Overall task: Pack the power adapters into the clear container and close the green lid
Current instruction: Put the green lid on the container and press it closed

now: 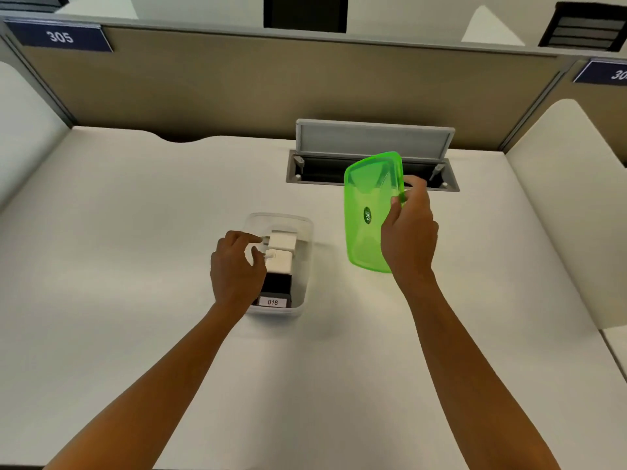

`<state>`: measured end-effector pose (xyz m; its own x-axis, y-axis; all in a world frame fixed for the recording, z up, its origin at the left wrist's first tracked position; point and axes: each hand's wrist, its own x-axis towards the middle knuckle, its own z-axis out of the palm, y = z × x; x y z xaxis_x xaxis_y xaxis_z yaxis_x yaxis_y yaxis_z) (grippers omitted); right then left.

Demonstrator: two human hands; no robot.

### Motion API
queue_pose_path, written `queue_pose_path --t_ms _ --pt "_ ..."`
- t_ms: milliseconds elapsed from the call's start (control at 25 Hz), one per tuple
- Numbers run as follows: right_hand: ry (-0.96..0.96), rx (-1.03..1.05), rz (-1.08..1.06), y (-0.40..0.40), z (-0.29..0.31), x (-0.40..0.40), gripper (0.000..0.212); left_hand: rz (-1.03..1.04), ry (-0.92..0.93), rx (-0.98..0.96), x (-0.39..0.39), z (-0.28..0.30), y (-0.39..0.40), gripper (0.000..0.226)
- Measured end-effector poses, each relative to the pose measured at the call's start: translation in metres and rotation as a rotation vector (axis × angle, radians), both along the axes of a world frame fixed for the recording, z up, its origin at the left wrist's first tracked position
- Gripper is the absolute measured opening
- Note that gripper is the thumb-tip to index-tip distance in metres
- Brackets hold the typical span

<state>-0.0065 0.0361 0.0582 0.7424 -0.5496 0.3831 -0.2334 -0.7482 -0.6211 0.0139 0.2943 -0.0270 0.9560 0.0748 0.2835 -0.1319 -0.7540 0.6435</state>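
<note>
The clear container [303,266] stands on the white desk, a little left of centre. Inside it lie two white power adapters [281,245] and, nearest me, a black adapter [276,286] with a label reading 018. My left hand [235,266] rests at the container's left rim, fingers loosely curled by the white adapters; whether it grips anything is unclear. The translucent green lid [364,212] is held tilted in the air to the right of the container, with my right hand [409,232] pinching its right edge.
A grey cable hatch [373,157] stands open in the desk behind the lid. A tan partition wall [271,83] closes off the back, with white side panels left and right. A blue sign reads 305 at top left.
</note>
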Motion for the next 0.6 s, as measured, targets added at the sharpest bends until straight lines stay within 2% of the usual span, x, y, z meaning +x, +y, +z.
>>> queue_pose_path --t_ms 80,160,320,440,600 --pt "-0.156 0.196 0.016 0.004 0.007 0.002 0.029 0.061 0.035 -0.005 -0.002 -0.001 0.016 0.021" --pt "-0.205 0.44 0.015 0.006 -0.001 0.007 0.029 0.104 0.106 -0.026 -0.006 -0.004 0.03 0.022" --pt "-0.049 0.877 -0.037 0.026 -0.049 0.012 0.031 0.136 0.212 -0.123 -0.015 -0.013 0.05 0.023" --pt "0.064 0.988 -0.063 0.048 -0.086 0.007 0.032 0.144 0.278 -0.242 -0.021 -0.015 0.058 0.024" --pt "0.137 1.028 -0.054 0.071 -0.111 0.001 0.03 0.126 0.346 -0.316 -0.027 -0.019 0.064 0.027"
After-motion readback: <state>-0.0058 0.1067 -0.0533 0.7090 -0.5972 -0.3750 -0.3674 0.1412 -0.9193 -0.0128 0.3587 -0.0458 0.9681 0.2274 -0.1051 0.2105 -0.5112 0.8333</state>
